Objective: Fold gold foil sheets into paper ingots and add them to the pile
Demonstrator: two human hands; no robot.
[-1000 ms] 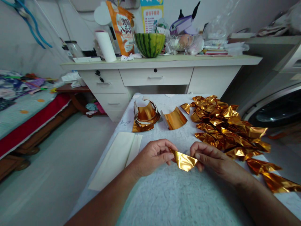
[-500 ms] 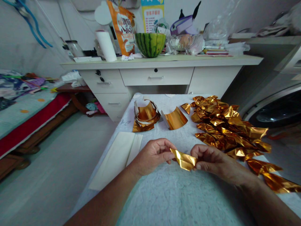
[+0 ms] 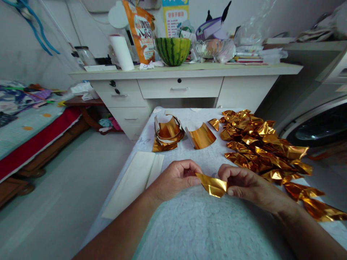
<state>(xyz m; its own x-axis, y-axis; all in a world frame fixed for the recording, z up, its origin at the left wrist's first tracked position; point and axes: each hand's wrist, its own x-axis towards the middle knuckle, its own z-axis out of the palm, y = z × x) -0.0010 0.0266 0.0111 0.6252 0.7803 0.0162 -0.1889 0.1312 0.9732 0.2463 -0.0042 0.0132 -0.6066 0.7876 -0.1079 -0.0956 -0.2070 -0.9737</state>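
Observation:
A folded piece of gold foil paper (image 3: 213,185) is held up between my hands, just over the cloth-covered table (image 3: 189,227). My left hand (image 3: 179,178) pinches its left tip with thumb and fingers. At its right end, my right hand (image 3: 241,182) grips the other corner, its thumb below the curled forefinger. Beyond the hands lies a single curved sheet of gold foil paper (image 3: 202,136). Left of that sits a curled stack of gold foil sheets (image 3: 168,131) with pale backs. A heap of folded gold foil pieces (image 3: 252,141) covers the table's right side.
Pale folded paper (image 3: 130,180) lies along the table's left edge. Behind stands a white desk (image 3: 154,74) bearing a halved watermelon (image 3: 173,50), an orange bag (image 3: 141,32) and a paper roll (image 3: 121,52). A bed (image 3: 35,133) is at left, a washing machine (image 3: 320,115) at right.
The gold foil piece has tilted slightly between my fingers, and its top edge looks smoother. My right fingers have shifted slightly on its corner. The other things stay put.

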